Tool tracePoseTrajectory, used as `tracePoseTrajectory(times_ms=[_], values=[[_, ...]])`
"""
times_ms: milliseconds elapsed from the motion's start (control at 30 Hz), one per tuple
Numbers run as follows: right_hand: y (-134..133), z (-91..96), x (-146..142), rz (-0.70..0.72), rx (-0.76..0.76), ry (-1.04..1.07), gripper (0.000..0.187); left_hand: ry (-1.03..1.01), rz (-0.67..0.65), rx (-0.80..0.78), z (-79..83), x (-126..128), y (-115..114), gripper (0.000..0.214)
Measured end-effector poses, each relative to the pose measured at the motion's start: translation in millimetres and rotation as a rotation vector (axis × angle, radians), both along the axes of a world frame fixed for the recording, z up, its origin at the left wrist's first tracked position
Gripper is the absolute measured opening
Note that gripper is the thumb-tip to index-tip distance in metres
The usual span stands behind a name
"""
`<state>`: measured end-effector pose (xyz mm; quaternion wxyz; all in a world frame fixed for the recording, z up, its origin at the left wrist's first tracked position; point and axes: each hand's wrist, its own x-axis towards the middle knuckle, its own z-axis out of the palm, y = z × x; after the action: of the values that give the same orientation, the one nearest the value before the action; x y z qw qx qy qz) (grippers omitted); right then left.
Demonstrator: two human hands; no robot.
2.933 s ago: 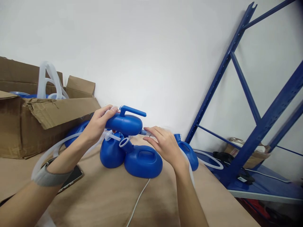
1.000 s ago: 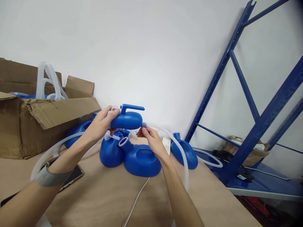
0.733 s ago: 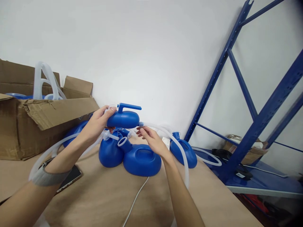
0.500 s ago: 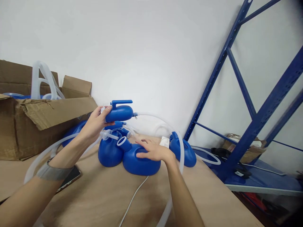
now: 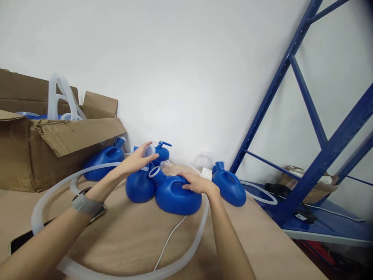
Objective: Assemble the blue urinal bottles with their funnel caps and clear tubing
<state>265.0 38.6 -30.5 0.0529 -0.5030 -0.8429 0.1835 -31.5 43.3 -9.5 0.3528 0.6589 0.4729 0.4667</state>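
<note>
My left hand (image 5: 136, 160) reaches to the back of the table and pinches the translucent cap end of a small blue container with a handle (image 5: 161, 152), which lies low behind the other jugs. A clear tube (image 5: 190, 245) runs from it and loops wide over the tabletop around both arms. My right hand (image 5: 198, 184) lies on top of a flat blue jug (image 5: 178, 197), fingers curled over its handle. That jug's spout points left toward a rounder blue jug (image 5: 140, 187).
Two more blue jugs (image 5: 102, 159) (image 5: 230, 189) flank the group. An open cardboard box (image 5: 43, 153) holding tubes stands on the left. A phone (image 5: 20, 241) and a white cable (image 5: 169, 241) lie on the brown tabletop (image 5: 131, 237). A blue shelving rack (image 5: 294, 128) stands at the right.
My left hand lowered the handled container from mid-air to the back of the pile. My right hand let go of the tube end and dropped onto the flat jug. The tube fell onto the table.
</note>
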Motion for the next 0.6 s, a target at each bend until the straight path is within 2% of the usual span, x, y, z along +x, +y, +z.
tracePoseTrajectory(times_ms=[133, 233, 333, 433, 533, 600], values=[[1, -2.6, -3, 0.020, 0.007, 0.026, 0.057, 0.192, -0.205, 0.011, -16.8, 10, 4, 0.087], [4, -4.4, -2, 0.031, -0.023, 0.018, 0.056, 0.252, -0.260, 0.070, -23.9, 16, 8, 0.074], [5, -5.3, 0, 0.055, -0.031, 0.025, 0.057, 0.299, -0.236, 0.114, -20.8, 18, 9, 0.066], [5, -4.6, 1, 0.062, -0.027, 0.032, 0.056, 0.375, -0.149, 0.217, -11.0, 7, 11, 0.058], [4, -2.1, 0, 0.067, -0.026, 0.039, 0.054, 0.540, 0.023, 0.338, -7.7, -22, 21, 0.042], [2, -0.3, 0, 0.077, -0.028, 0.041, 0.053, 0.574, 0.077, 0.294, -14.5, -46, 33, 0.031]])
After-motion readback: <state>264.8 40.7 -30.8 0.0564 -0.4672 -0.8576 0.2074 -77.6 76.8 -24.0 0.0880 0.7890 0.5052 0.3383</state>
